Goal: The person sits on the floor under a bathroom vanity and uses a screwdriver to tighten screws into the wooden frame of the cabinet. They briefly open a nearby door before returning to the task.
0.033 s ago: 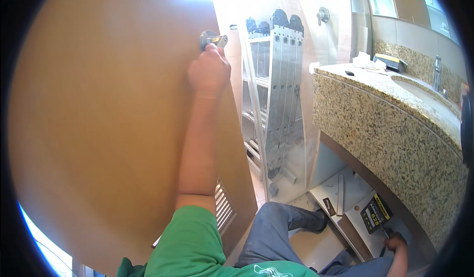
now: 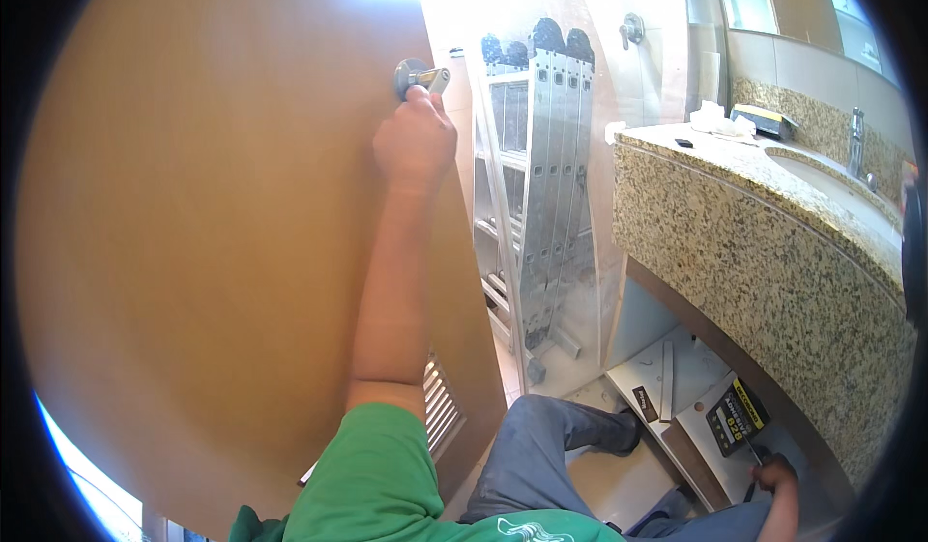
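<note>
1. Left hand (image 2: 416, 146), upper centre of frame: fingers curled together, clamped on the lever handle (image 2: 437, 81), with its round grey base against the door.
2. Door (image 2: 213, 213), tan, fills the left half; slatted vent (image 2: 443, 407) low on it, just beside the bent elbow and green sleeve (image 2: 362, 460).
3. Right hand (image 2: 777, 474), lower right corner: fingers closed around a slim dark tool (image 2: 751, 454) (small in frame, exact kind unclear). Its thin end points up-left at the black-and-yellow package (image 2: 735, 418); can't tell if they touch.
4. Package lies tilted on a pale board (image 2: 698, 428) under the counter, lower right; metal strip (image 2: 667, 378) to its left.
5. Gray trouser leg (image 2: 532, 450), bent at the knee, bottom centre.
6. Folded metal ladder (image 2: 556, 189) stands upright, upper centre, right of the door edge.
7. Speckled stone vanity (image 2: 715, 215), right side: sink basin (image 2: 836, 192), faucet (image 2: 856, 146) behind it, crumpled white tissue (image 2: 710, 119) beside a dark box with a yellow top (image 2: 764, 122), upper right.
</note>
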The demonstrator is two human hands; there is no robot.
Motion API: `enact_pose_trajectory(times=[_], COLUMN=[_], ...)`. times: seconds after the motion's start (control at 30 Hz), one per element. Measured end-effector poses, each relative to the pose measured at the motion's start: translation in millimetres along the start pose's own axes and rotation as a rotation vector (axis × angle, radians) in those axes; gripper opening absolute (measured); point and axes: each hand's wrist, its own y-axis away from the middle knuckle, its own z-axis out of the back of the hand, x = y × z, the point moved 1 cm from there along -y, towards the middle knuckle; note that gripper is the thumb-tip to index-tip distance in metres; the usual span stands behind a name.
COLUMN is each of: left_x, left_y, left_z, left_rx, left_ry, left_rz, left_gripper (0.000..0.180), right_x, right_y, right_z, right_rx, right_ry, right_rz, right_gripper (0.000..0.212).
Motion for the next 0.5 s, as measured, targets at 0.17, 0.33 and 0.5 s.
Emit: enact_pose_trajectory(times=[0.17, 0.33, 0.5], left_x=[-24.0, -35.5, -38.9], left_y=[10.9, 14.3, 16.5], left_z=[9.1, 15.2, 16.6], left_rx=[0.029, 0.042, 0.059], left_ry=[0.121, 0.129, 0.142], left_rz=[0.028, 0.015, 0.02], left_gripper=[0.031, 0.031, 0.032], right_x=[-10.0, -0.7, -5.9], right_y=[-10.5, 2.2, 2.1], right_z=[-0.9, 2.8, 3.3], right_rx=[0.02, 0.012, 0.013], right_ry=[-0.044, -0.142, -0.105], right_rz=[-0.008, 0.021, 0.01], right_gripper=[0.031, 0.029, 0.028])
